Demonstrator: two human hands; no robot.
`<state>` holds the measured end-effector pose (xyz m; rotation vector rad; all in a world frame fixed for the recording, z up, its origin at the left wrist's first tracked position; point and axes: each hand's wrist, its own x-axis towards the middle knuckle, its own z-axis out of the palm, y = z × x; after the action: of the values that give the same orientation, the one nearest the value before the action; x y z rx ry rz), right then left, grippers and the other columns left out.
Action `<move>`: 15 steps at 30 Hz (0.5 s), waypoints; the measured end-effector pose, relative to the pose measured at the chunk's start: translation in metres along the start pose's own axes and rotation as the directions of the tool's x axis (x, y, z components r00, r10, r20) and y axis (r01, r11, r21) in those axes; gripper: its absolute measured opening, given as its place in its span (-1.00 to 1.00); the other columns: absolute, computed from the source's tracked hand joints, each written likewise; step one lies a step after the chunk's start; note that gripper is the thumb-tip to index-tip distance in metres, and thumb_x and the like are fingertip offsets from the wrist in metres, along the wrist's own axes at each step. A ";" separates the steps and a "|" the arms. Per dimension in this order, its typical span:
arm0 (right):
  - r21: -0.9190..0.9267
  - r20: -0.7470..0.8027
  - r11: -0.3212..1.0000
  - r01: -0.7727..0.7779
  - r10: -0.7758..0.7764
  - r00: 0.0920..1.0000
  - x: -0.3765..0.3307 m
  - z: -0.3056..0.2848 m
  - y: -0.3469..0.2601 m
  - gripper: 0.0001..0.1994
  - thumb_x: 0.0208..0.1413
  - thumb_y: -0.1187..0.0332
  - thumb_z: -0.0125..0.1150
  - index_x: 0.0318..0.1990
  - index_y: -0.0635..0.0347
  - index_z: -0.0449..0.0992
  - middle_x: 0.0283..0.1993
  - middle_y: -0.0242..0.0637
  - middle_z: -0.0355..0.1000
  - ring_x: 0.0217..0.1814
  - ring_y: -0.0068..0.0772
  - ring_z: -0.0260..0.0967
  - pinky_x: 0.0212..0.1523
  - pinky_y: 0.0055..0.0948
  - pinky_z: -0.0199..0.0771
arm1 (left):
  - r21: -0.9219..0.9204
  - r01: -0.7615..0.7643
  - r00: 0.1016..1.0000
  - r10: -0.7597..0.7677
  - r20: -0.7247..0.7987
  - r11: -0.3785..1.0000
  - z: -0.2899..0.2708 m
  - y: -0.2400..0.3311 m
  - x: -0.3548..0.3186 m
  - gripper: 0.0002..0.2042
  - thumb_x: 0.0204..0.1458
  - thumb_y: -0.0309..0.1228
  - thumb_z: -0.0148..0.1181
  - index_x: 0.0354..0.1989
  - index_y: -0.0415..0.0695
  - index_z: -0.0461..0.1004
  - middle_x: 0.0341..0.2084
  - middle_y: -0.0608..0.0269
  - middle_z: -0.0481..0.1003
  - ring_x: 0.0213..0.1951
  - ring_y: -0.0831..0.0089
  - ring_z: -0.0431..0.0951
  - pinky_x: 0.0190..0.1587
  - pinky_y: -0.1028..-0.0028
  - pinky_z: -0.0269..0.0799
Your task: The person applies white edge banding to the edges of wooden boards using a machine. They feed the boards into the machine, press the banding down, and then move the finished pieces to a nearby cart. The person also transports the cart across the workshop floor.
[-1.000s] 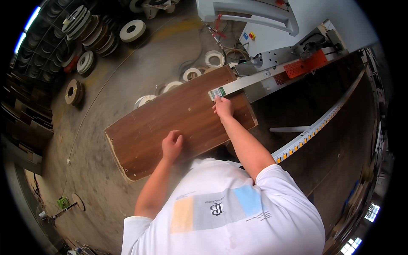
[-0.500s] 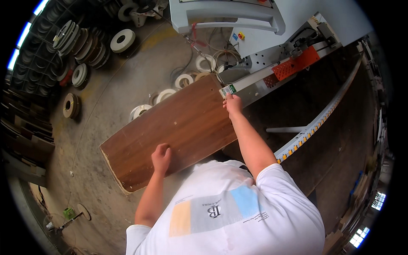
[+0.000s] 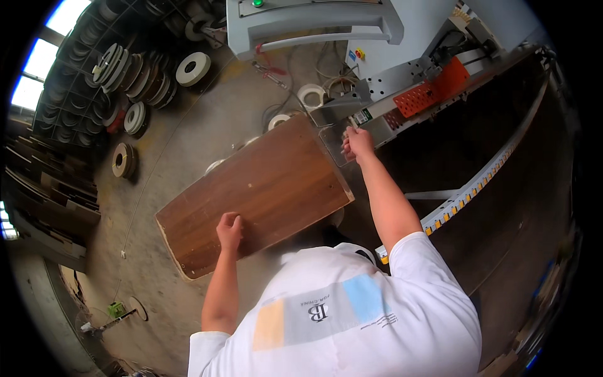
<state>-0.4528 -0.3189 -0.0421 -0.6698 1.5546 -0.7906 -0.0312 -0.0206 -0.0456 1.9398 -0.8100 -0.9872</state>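
My right hand [image 3: 358, 143] is closed at the near end of a pale narrow strip [image 3: 379, 108] with a green and white label. The strip lies along the grey machine's feed edge, and my fingers partly hide its end. My left hand [image 3: 230, 230] hovers over, or rests on, a brown wood-grain board [image 3: 270, 182]; I cannot tell whether it touches. Its fingers are curled in, with nothing seen in them. The board lies slantwise in front of me, its right end near the machine.
Ahead on the right stands the grey machine [image 3: 389, 56] with a perforated orange guard [image 3: 417, 100]. A curved roller rail [image 3: 468, 195] sweeps along the right. Rolls of edging tape [image 3: 193, 69] lie on the floor at the far left. A hose and cables trail beside the machine.
My right hand and the labelled strip have moved up and to the right, away from the board's end, toward the machine. My left hand stays curled over the board. The view has shifted slightly.
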 end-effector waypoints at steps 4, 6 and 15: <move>-0.070 0.032 0.975 0.210 -0.209 0.977 -0.029 -0.051 0.010 -0.62 0.43 0.09 0.15 -0.28 0.25 0.57 -0.54 -0.36 0.46 -0.65 -0.56 0.38 -0.59 -0.48 0.44 | -0.009 -0.008 1.000 0.008 -0.024 1.000 0.005 -0.002 -0.006 -0.87 0.23 -0.45 0.28 -0.09 -0.16 0.57 -0.39 0.30 0.60 -0.51 0.59 0.54 -0.59 0.56 0.45; -0.150 -0.102 0.948 0.280 -0.296 0.950 -0.046 -0.110 0.020 -0.63 0.43 0.08 0.17 -0.21 0.25 0.62 -0.51 -0.38 0.49 -0.62 -0.60 0.38 -0.54 -0.54 0.42 | 0.022 -0.049 0.998 0.050 -0.041 0.999 0.008 -0.005 -0.010 -0.85 0.21 -0.44 0.29 -0.09 -0.15 0.57 -0.38 0.29 0.60 -0.53 0.58 0.53 -0.58 0.55 0.46; 0.140 -0.766 0.970 0.197 -0.020 0.643 -0.057 -0.382 0.078 -0.45 0.40 0.15 0.24 0.39 0.25 0.30 0.20 -0.23 0.56 -0.01 -0.44 0.64 -0.26 -0.50 0.62 | 0.135 -0.017 0.993 0.032 -0.113 0.991 0.017 -0.005 -0.006 -0.82 0.14 -0.38 0.32 -0.14 -0.17 0.57 -0.45 0.28 0.60 -0.56 0.56 0.53 -0.56 0.50 0.46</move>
<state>-0.8225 -0.1841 -0.0464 -0.2557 2.1549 -1.4408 -0.0478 -0.0194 -0.0538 2.0754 -0.8510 -0.8162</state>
